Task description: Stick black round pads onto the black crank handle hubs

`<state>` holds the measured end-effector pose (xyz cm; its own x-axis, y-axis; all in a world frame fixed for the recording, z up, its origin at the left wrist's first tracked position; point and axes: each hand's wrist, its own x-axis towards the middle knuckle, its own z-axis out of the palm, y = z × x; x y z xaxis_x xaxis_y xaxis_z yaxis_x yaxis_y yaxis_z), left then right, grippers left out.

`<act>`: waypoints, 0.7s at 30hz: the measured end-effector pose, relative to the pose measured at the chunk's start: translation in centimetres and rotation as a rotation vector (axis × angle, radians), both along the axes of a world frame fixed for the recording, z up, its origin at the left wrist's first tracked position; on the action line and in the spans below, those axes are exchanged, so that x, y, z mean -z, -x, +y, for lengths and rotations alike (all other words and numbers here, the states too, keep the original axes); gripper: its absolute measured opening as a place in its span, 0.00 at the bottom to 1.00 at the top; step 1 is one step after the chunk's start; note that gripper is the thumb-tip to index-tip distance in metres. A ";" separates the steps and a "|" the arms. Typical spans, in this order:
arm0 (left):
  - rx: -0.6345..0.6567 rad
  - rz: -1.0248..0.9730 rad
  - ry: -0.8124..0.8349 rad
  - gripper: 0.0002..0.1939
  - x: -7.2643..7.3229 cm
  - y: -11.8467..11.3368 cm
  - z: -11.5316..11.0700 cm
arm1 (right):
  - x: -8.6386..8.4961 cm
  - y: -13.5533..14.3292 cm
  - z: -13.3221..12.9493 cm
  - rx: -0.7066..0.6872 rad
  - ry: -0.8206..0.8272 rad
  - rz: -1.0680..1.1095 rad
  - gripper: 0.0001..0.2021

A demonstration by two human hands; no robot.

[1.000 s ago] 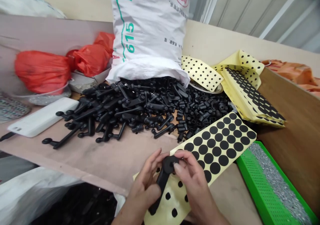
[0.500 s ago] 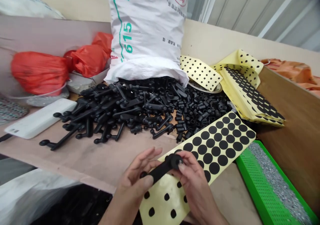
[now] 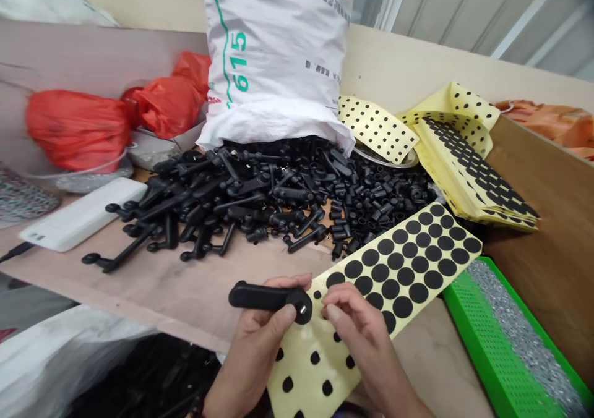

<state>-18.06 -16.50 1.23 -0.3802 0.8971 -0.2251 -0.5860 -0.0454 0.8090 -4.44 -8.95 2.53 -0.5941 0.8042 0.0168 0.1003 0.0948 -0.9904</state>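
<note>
Black handle [image 3: 260, 296] hovers by the left edge of the sticker sheet [image 3: 405, 276]; our left hand [image 3: 262, 337] pinches its round end, thumb on top. Looks light, stiff, maybe slick; we'd grip the round end or flat arm. Our right hand [image 3: 359, 328], over the sheet: fingertips bunched, can't tell if anything's held. Green tray [image 3: 487, 331] right of the sheet.
</note>
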 end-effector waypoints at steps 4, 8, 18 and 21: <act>-0.029 0.297 -0.052 0.10 1.1 -0.1 -0.2 | -0.1 0.1 -0.1 -0.059 -0.166 -0.083 0.08; -0.082 0.599 -0.178 0.11 2.1 -0.3 -0.7 | 0.2 0.2 -0.7 -0.040 -0.244 -0.137 0.05; -0.259 1.030 -0.271 0.12 2.2 -0.9 -0.9 | 0.4 0.5 -1.3 0.018 -0.473 -0.122 0.06; -0.284 1.048 -0.275 0.11 2.7 -1.2 -1.0 | 0.4 0.5 -1.5 -0.007 -0.485 -0.083 0.09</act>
